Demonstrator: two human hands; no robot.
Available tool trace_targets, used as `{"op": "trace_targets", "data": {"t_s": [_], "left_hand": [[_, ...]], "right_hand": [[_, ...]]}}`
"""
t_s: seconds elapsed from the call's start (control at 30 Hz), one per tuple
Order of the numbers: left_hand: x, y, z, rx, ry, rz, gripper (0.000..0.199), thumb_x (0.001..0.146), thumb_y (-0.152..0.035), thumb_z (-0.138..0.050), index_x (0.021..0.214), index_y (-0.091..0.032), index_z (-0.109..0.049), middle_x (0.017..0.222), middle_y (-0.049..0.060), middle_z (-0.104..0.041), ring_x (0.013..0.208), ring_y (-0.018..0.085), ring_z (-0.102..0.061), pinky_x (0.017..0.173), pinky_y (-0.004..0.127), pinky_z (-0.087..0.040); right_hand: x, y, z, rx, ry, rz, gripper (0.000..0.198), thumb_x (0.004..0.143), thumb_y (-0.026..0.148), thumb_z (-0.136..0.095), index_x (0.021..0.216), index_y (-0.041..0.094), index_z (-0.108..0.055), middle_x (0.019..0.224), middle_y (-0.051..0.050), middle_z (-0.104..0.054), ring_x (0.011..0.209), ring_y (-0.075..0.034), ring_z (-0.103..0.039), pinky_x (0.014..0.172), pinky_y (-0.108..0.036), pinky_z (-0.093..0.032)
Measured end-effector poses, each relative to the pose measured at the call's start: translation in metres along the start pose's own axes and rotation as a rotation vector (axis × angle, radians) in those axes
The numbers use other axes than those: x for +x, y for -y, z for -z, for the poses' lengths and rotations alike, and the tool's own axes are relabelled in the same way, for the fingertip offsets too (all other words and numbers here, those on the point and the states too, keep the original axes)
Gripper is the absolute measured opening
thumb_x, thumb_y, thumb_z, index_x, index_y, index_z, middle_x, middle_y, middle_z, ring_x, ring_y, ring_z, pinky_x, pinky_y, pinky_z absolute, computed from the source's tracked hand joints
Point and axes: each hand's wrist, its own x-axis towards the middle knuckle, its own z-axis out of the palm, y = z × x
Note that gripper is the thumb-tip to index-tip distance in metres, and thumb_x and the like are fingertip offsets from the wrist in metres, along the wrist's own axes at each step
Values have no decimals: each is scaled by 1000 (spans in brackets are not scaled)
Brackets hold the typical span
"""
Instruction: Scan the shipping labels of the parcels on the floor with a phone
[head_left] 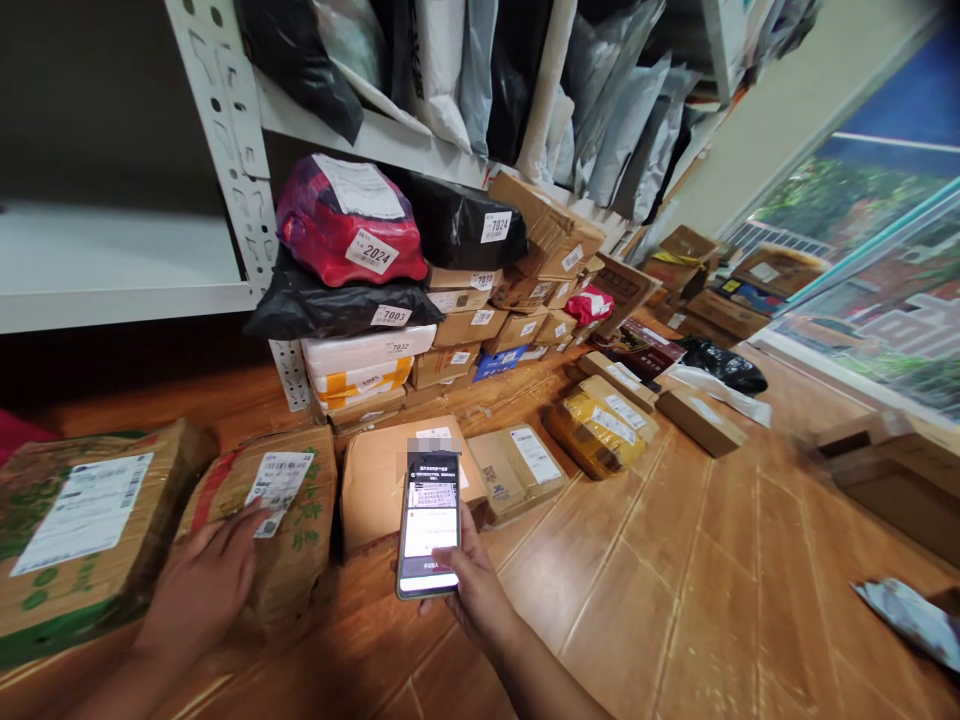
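My right hand [476, 580] is wrapped round a smartphone [430, 525], its thumb over the lower part of the lit screen. The phone is upright in front of a plain cardboard box [375, 470]. At the left, my left hand [214, 570] lies on a worn carton [296, 560] with red tape and green print. Its fingertips touch the lower left of the white shipping label [279, 485], fingers stretched out and holding nothing. Farther left sits another carton [161, 520] with a large white label [82, 515].
A metal shelf [259, 200] holds bagged parcels above stacked, number-labelled boxes [469, 325]. On the wooden floor [645, 580] lie a flat box [514, 475], a yellow-wrapped parcel [596, 430] and a long carton [697, 420]. More cartons [892, 475] stand at right, near a glass door [892, 270].
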Motion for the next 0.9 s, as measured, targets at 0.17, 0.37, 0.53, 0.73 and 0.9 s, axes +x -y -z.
{"op": "trace_targets", "data": {"t_s": [0.17, 0.37, 0.53, 0.73, 0.9], "left_hand": [[0, 0, 1, 9, -3, 5, 36, 87, -15, -31, 115, -5, -51, 111, 17, -64, 91, 24, -59, 89, 40, -40], [0, -2, 4, 27, -5, -2, 35, 86, -12, -31, 114, -6, -51, 111, 17, -64, 93, 24, -58, 90, 40, -39], [0, -2, 3, 17, -9, 1, 34, 86, -11, -31, 113, -5, -52, 111, 17, -64, 94, 24, -58, 90, 40, -39], [1, -1, 3, 12, -20, -15, 33, 86, -10, -32, 111, -4, -53, 109, 17, -65, 93, 24, -59, 90, 40, -38], [-2, 1, 0, -20, -11, 13, 33, 86, -11, -33, 111, -6, -53, 109, 16, -65, 92, 24, -59, 89, 40, -38]], "right_hand": [[-4, 2, -1, 51, 83, -27, 83, 60, 11, -55, 134, 30, -24, 97, -2, -70, 70, -21, -70, 39, -20, -50], [-5, -4, 4, -5, 184, -48, 83, 60, 11, -60, 131, 31, -21, 113, -6, -66, 88, -26, -69, 56, -34, -57], [-4, -9, 7, -24, 179, -45, 87, 63, 18, -68, 130, 32, -15, 110, -4, -65, 88, -25, -69, 60, -35, -57], [-4, -16, 2, -21, 244, -72, 90, 63, 17, -65, 132, 28, -9, 110, -6, -66, 86, -24, -70, 54, -30, -55], [-10, -28, -7, 65, 205, -168, 93, 55, 12, -60, 134, 30, -13, 115, -5, -64, 89, -24, -69, 47, -25, -53]]}}
